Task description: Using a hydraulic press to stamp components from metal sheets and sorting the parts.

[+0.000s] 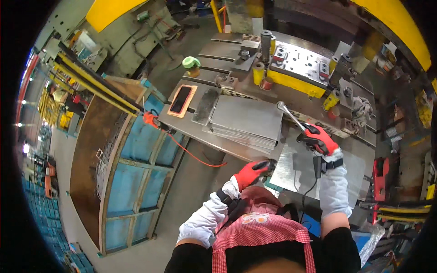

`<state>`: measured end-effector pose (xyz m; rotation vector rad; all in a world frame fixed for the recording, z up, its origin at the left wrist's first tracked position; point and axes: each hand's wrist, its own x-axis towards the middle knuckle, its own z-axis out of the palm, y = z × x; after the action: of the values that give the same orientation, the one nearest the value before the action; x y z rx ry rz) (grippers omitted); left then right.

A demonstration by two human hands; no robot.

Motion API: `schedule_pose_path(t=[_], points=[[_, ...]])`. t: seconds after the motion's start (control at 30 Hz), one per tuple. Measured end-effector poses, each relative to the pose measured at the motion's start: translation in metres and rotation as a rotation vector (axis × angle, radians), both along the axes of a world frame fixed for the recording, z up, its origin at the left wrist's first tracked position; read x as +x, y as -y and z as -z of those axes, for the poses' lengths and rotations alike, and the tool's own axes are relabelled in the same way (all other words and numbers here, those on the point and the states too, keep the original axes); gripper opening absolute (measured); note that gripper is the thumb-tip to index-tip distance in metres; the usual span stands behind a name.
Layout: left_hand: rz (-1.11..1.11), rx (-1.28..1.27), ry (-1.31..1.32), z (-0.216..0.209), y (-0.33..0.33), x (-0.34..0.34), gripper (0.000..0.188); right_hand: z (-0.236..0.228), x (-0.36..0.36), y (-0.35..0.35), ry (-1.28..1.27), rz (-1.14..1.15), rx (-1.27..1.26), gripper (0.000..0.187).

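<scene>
My right hand [320, 139], in a red glove with black fingers, is closed around a silver rod-shaped tool [292, 116] with a rounded head. That head is near the right edge of a stack of grey metal sheets [248, 114]. My left hand [253, 174], gloved the same way, is at the table's front edge, beside the left corner of a shiny metal sheet [291, 170]. Its dark fingers are pressed together, and I cannot make out what they hold, if anything. The shiny sheet lies below my right hand.
Behind the stack stands a press die [298, 68] with yellow sides and black springs. A phone [182, 99] and a green-lidded jar [191, 66] are to the left. A blue-panelled bin [132, 182] stands left of the table, with an orange cable [193, 154] hanging between.
</scene>
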<state>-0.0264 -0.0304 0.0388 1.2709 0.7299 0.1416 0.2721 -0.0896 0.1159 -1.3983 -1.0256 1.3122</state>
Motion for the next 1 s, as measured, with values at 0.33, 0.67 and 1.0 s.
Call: schedule_pose_path(t=[0.33,0.67,1.0], points=[[-0.187,-0.034,0.463,-0.008,-0.044,0.031,0.039,-0.019,-0.046,0.068,0.088,0.109,-0.077,0.056],[0.376,1.39,0.757,-0.048,-0.121,0.095,0.064,-0.047,-0.091,0.158,-0.284,0.341,-0.036,0.066],[0.394,0.802,1.006,-0.043,-0.214,0.191,0.048,-0.047,-0.082,0.084,-0.3,0.44,0.148,0.052]])
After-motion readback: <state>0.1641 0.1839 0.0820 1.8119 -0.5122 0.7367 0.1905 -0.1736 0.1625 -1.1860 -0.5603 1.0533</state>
